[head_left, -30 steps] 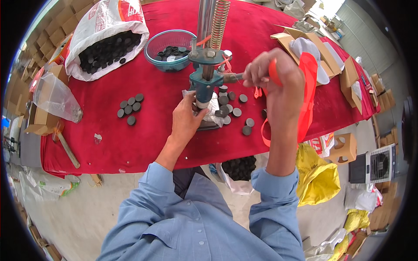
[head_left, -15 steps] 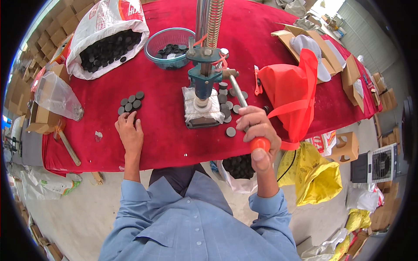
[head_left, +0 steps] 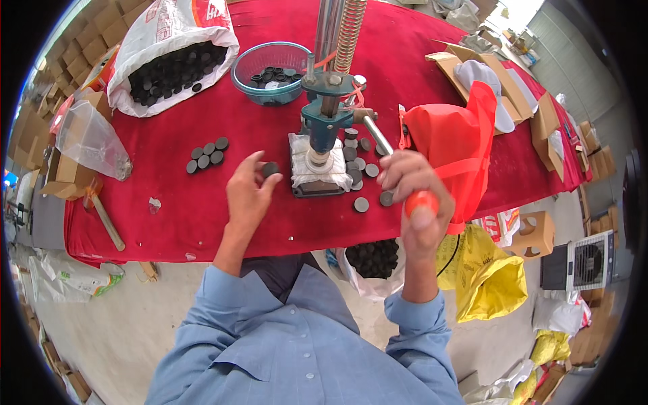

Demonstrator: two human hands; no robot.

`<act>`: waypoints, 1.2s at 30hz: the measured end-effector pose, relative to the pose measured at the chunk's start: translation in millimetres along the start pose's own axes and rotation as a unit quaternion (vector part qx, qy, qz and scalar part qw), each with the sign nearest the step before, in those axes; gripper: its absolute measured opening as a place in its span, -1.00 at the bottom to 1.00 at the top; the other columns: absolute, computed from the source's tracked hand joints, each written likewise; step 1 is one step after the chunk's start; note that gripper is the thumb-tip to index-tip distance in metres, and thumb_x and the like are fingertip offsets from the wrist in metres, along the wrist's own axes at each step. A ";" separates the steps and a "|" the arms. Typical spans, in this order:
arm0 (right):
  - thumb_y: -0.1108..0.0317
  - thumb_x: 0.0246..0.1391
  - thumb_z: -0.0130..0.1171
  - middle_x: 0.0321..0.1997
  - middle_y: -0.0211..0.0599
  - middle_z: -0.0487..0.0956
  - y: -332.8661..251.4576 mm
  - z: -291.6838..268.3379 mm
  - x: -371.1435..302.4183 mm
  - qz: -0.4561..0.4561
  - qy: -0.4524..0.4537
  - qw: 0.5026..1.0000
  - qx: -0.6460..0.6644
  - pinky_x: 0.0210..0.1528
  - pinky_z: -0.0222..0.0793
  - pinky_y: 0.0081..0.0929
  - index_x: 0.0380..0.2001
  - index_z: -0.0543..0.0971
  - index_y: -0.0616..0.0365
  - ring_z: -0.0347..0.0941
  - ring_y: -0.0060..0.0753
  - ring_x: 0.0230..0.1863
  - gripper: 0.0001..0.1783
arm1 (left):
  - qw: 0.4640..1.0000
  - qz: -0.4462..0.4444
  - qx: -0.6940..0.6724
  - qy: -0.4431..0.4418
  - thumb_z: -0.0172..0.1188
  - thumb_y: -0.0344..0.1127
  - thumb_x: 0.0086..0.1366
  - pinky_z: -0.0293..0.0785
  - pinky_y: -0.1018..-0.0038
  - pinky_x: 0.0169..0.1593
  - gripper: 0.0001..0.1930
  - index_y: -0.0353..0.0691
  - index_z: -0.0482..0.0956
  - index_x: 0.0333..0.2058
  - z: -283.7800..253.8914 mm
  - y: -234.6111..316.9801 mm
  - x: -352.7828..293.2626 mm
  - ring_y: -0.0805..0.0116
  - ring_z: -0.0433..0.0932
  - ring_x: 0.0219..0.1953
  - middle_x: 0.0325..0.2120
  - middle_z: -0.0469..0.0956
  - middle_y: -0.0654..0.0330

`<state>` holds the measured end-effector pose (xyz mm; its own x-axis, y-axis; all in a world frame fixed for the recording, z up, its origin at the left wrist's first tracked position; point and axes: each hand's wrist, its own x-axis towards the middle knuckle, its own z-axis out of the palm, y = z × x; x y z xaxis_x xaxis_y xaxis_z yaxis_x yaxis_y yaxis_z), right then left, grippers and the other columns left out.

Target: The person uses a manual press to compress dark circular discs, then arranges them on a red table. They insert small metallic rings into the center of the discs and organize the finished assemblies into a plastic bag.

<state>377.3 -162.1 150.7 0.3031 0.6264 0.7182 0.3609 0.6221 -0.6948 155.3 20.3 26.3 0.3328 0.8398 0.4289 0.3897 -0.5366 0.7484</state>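
Right hand (head_left: 413, 192) gripping the orange lever handle (head_left: 422, 202) of the press (head_left: 324, 128).
Left hand (head_left: 248, 192) pinches one dark disc (head_left: 270, 169) at its fingertips, just left of the press base; loose discs (head_left: 206, 156) lie on the red tablecloth (head_left: 169, 202).

Left of the press (head_left: 322, 128), a white sack (head_left: 169, 40) printed red lies open, with a clear bag (head_left: 91, 145) beyond it. Right of the press, brown cartons (head_left: 540, 121); below it, yellow bags (head_left: 489, 287).
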 end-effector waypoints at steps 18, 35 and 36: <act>-0.17 0.30 0.06 -0.49 -0.28 0.53 -14.6 12.9 108.5 0.148 0.045 0.987 0.038 -0.26 0.59 -0.31 -0.51 0.53 0.24 0.49 -0.44 -0.42 -0.37 | 0.996 0.056 -0.068 -0.031 0.61 -0.43 0.09 0.59 0.40 -0.31 -0.34 -0.30 0.54 0.17 67.3 32.8 21.1 0.34 0.63 -0.44 -0.26 0.71 0.08; -0.17 0.25 0.20 -0.32 -0.13 0.56 18.6 5.4 -36.2 -0.015 -0.001 1.000 0.009 0.09 0.46 -0.04 -0.44 0.52 0.17 0.50 0.04 0.07 -0.45 | 0.939 0.070 0.333 0.059 0.43 -0.28 0.27 0.41 0.08 0.21 -0.60 -0.17 0.70 0.08 -27.9 -67.8 53.9 0.06 0.52 0.12 0.00 0.68 0.08; -0.17 0.24 0.21 -0.32 -0.14 0.56 13.9 5.8 -28.3 -0.004 -0.003 1.000 0.012 0.09 0.45 -0.04 -0.44 0.52 0.17 0.51 0.03 0.06 -0.45 | 0.927 0.063 0.367 0.052 0.41 -0.28 0.28 0.41 0.07 0.21 -0.61 -0.15 0.71 0.09 -32.1 -76.9 57.8 0.07 0.52 0.12 0.00 0.68 0.10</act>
<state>368.5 -168.5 120.4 0.2947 0.6238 0.7239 0.3419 0.6385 -0.6895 117.0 112.7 9.8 0.3458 0.7491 0.5651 0.8448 -0.5106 0.1599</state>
